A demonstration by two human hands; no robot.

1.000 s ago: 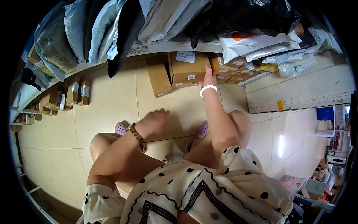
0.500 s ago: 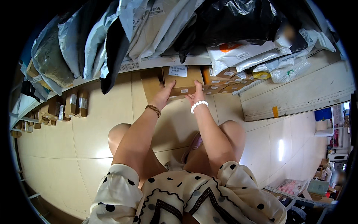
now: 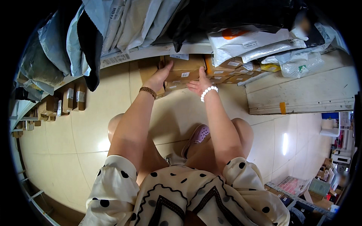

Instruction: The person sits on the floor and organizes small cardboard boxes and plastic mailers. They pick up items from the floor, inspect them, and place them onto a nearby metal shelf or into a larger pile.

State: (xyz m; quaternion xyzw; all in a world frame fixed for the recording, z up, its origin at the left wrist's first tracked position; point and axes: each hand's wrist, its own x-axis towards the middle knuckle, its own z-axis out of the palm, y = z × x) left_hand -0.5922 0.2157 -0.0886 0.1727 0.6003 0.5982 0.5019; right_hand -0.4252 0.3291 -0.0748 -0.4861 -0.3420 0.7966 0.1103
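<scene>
Clasping a brown cardboard box (image 3: 183,70) between them, left hand (image 3: 157,78) and right hand (image 3: 198,83), each grip pressed flat against its sides.

A brown cardboard box (image 3: 184,68) with a small white label lies flat under the shelf edge, atop another box (image 3: 175,86).

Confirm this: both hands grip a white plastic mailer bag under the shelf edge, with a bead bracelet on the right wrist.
Not a mailer bag: the head view shows the left hand and right hand gripping a brown cardboard box under the shelf edge. The bead bracelet is on the right wrist.
</scene>
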